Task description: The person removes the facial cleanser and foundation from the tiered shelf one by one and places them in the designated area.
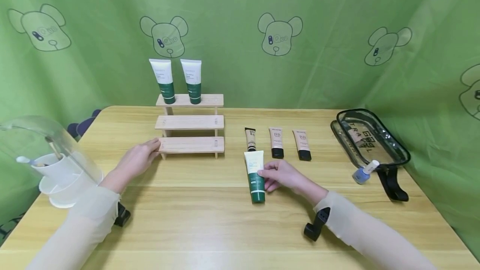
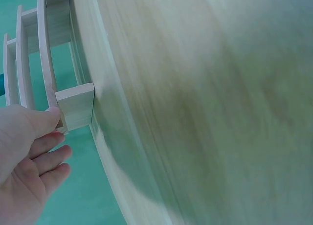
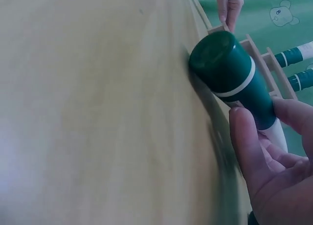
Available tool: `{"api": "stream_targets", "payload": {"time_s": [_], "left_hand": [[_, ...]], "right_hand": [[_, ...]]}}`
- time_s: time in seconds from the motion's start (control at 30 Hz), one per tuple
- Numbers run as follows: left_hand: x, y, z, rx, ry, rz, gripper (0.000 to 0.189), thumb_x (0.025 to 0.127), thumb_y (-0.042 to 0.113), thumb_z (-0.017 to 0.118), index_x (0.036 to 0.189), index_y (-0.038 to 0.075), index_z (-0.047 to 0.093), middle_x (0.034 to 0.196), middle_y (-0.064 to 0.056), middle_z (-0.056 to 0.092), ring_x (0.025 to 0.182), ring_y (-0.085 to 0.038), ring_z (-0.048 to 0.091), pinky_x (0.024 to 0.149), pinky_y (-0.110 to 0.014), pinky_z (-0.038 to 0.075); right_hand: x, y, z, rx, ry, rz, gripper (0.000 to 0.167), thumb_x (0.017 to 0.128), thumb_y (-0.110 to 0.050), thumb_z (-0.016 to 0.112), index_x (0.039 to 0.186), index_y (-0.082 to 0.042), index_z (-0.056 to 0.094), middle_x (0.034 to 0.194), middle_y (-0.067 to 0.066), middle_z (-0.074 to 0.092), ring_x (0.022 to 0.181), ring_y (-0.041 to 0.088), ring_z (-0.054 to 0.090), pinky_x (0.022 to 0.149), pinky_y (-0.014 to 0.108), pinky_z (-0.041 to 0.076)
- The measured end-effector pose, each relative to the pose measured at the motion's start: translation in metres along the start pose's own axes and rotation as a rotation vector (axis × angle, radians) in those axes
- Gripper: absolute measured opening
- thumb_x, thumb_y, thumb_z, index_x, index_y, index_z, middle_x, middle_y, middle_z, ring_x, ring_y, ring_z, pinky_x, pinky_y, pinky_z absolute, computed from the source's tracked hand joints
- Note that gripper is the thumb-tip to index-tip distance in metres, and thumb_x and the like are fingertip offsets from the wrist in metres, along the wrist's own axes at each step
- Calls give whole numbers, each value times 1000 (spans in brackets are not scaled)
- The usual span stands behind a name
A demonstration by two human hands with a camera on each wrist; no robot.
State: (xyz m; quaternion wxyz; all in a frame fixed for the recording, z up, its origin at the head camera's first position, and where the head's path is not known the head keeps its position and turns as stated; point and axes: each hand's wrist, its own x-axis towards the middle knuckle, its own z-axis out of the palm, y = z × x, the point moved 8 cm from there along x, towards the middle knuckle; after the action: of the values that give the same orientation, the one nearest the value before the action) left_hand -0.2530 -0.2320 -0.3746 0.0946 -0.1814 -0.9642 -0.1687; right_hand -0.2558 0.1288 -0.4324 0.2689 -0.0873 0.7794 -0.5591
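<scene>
My right hand [image 1: 282, 175] grips a white and green squeeze tube [image 1: 256, 186] between thumb and fingers, its green cap toward me. In the right wrist view the tube [image 3: 249, 90] lies just over the wood with its shadow beneath. At the three-step wooden display rack [image 1: 192, 145], my left hand [image 1: 139, 159] pinches the left end of the lowest step. Thumb and forefinger meet on that corner in the left wrist view, the other fingers [image 2: 51, 159] loosely bent. Two matching tubes, one at the left [image 1: 163, 81] and one beside it [image 1: 192, 81], stand on the top step.
Behind the held tube lies a small beige tube [image 1: 251, 138], with two BB cream tubes [image 1: 276, 141] to its right. A clear black-edged pouch [image 1: 369, 136] and a blue nail polish bottle [image 1: 361, 175] sit at right. A white organizer [image 1: 61, 180] with a clear cover stands at left.
</scene>
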Motion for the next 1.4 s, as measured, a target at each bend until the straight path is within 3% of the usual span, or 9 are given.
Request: {"api": "stream_targets", "payload": {"time_s": [0.23,0.47,0.9,1.2,1.4], "left_hand": [[0,0,0,6,4,2,30,89,0,56,118,-8,56,126,-28,48,110,-45,48,91,-55,41],[0,2,-3,7,15,5,28,89,-1,57,116,-8,58,124,-28,49,111,-45,48,92,-55,40],[1,0,-1,12,8,-1,28,89,0,56,117,-8,57,125,-27,49,112,-44,48,93,-55,40],[1,-1,-1,17,13,8,28,89,0,57,116,-7,58,125,-27,50,111,-44,49,92,-55,41],[0,-1,-1,10,10,1,30,89,0,56,118,-8,57,125,-27,49,111,-44,49,92,-54,41]], "right_hand": [[-2,9,10,-27,-69,69,28,88,-18,63,96,9,60,71,14,62,53,15,60,51,30,56],[-2,9,13,-40,-119,81,24,87,-17,64,89,6,57,67,14,62,50,14,60,47,27,55],[-4,9,16,-41,-163,100,35,88,-18,62,102,5,40,71,19,62,49,18,61,48,31,56],[-11,4,15,-39,-170,94,38,89,-17,61,107,6,37,73,19,62,50,17,61,48,30,56],[-11,-2,3,-99,-159,62,41,88,-17,62,111,6,38,76,20,62,52,20,62,50,34,56]]}}
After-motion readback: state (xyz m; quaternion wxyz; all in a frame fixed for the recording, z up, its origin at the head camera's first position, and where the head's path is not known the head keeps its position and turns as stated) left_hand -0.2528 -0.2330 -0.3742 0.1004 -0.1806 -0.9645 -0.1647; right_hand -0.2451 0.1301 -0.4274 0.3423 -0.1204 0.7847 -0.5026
